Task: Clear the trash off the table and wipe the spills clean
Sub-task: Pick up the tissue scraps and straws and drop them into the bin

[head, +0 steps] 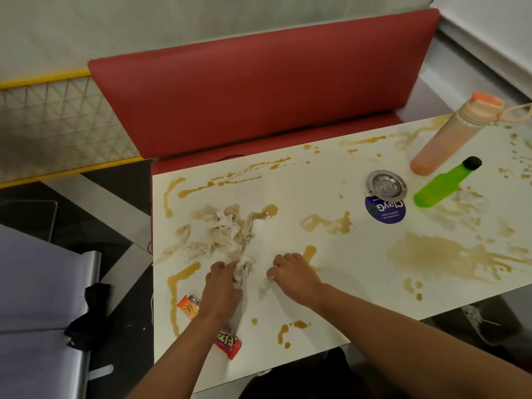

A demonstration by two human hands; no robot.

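Brown-stained tissue gripped by curled left hand; right hand pinches scrap.

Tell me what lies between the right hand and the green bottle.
In the head view, from the right hand toward the green bottle lies white tabletop with one brown spill patch about midway; no trash there.

Diner/cafe booth, red padded bench, white table w/ sticker
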